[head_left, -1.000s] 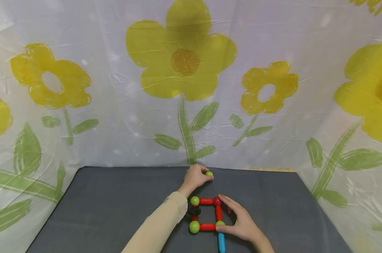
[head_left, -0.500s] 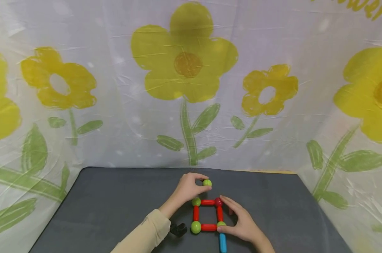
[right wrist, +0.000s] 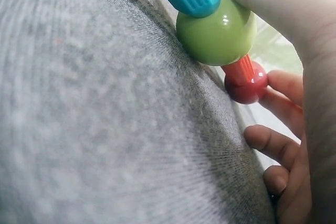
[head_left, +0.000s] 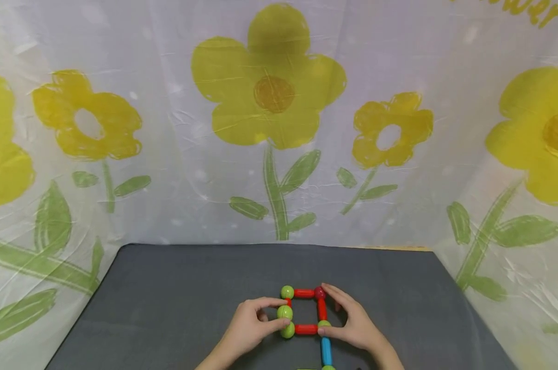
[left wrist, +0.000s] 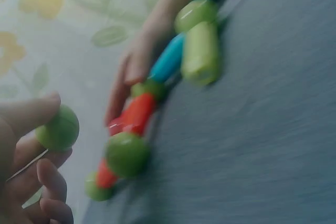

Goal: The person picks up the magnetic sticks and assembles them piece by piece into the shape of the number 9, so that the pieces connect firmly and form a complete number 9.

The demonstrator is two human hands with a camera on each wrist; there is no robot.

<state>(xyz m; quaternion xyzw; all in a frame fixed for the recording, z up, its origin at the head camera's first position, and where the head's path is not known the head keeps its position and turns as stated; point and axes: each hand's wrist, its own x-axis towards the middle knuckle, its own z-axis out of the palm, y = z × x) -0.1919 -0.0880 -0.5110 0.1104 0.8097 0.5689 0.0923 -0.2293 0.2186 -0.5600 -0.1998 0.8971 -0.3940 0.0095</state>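
Observation:
In the head view my left hand (head_left: 247,327) pinches a loose green ball (head_left: 284,311) between thumb and fingertips, over the left side of a square of red rods (head_left: 305,329) and balls. The left wrist view shows that pinched ball (left wrist: 64,128) apart from the square, whose corner ball (left wrist: 127,155) is green. My right hand (head_left: 358,329) spans the square's right side: its thumb is at the near green ball (head_left: 324,324), a finger at the far red ball (head_left: 319,292). From that near corner runs a blue rod (head_left: 326,351), also in the right wrist view.
The pieces lie on a dark grey cloth-covered table (head_left: 177,293). A flower-printed curtain (head_left: 177,216) hangs along its back edge. A yellow-green rod (left wrist: 201,53) joins the green ball (left wrist: 197,15) beyond the blue rod.
My left hand has come back from the table's far side, toward me, carrying the green ball to the square's left side. The right hand has stayed in place.

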